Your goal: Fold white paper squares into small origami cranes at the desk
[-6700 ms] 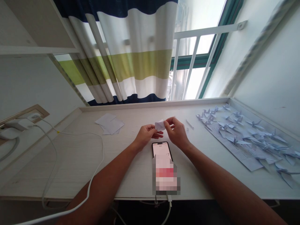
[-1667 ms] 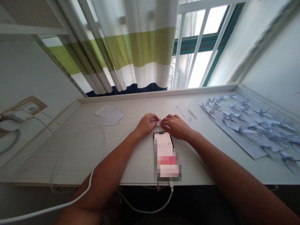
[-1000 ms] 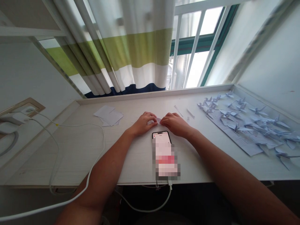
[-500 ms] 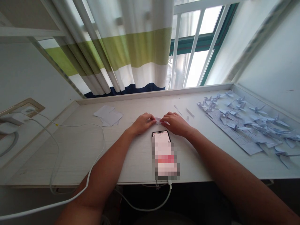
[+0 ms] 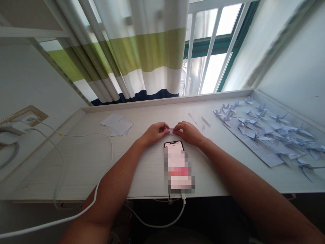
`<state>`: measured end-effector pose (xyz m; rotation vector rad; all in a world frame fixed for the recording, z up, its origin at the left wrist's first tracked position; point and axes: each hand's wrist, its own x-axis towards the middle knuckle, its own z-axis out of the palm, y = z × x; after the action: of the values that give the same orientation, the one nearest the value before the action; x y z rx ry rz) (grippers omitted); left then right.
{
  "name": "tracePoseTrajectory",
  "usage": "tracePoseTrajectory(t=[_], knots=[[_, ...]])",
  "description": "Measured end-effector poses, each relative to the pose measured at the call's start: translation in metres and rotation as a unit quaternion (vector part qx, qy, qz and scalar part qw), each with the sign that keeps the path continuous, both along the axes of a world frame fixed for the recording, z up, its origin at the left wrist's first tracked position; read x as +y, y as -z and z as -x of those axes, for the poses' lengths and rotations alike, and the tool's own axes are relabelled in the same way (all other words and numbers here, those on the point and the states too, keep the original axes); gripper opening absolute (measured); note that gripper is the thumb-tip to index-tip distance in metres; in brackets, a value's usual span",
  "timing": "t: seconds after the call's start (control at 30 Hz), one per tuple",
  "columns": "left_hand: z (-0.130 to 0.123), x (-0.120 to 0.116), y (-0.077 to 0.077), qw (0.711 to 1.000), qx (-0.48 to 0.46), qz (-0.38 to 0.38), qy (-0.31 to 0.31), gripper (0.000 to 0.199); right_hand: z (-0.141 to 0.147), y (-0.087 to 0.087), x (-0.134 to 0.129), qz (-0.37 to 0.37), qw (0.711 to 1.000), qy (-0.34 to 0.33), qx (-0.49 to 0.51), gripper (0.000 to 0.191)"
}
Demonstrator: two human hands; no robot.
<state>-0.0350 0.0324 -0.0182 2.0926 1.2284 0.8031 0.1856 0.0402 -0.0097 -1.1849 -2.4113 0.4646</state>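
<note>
1. Left hand (image 5: 155, 133) and right hand (image 5: 188, 132) are facing each other mid-frame over the bench (image 5: 81, 166).
2. Phone (image 5: 177, 159) is lying just below them.
3. Small paper (image 5: 171, 129) is sitting between the hands, pinched from both sides, its long axis apparently running left-right, neither hand clearly nearer.

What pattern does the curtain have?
The curtain has wide white, green and dark blue stripes, best seen in the head view.

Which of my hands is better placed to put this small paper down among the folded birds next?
The right hand, most likely: it pinches the small paper and is nearer the folded birds, which lie on the right side of the desk. The left hand pinches it too but is farther off.
</note>
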Motion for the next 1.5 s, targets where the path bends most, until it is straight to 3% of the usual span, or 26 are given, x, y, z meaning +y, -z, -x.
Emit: tracePoseTrajectory(t=[0.23, 0.63, 0.73, 1.1, 1.23, 1.33, 1.5], knots=[[0.007, -0.001, -0.007, 0.998, 0.022, -0.014, 0.053, 0.019, 0.000, 0.000, 0.001, -0.003, 1.000, -0.006, -0.007, 0.017], [0.017, 0.003, -0.007, 1.000, -0.014, 0.016, 0.002, 0.023, 0.000, -0.001, -0.001, 0.007, 1.000, 0.016, 0.003, 0.015], [0.018, 0.004, -0.005, 1.000, -0.020, 0.019, -0.010, 0.023, 0.000, 0.001, -0.002, 0.022, 0.999, 0.034, 0.022, 0.024], [0.015, 0.005, 0.000, 0.997, -0.040, 0.065, -0.010, 0.024, 0.007, 0.001, 0.000, 0.032, 0.997, 0.069, 0.028, 0.023], [0.014, 0.005, -0.001, 0.999, 0.002, 0.047, -0.020, 0.021, 0.010, 0.002, -0.001, 0.027, 0.996, 0.085, 0.028, 0.023], [0.014, 0.006, 0.000, 0.999, 0.042, -0.008, -0.026, 0.016, 0.012, 0.003, -0.001, 0.022, 0.995, 0.088, 0.032, 0.022], [0.017, 0.007, 0.003, 0.997, 0.067, -0.047, 0.008, 0.010, 0.013, 0.005, 0.000, 0.016, 0.995, 0.093, 0.040, 0.024]])
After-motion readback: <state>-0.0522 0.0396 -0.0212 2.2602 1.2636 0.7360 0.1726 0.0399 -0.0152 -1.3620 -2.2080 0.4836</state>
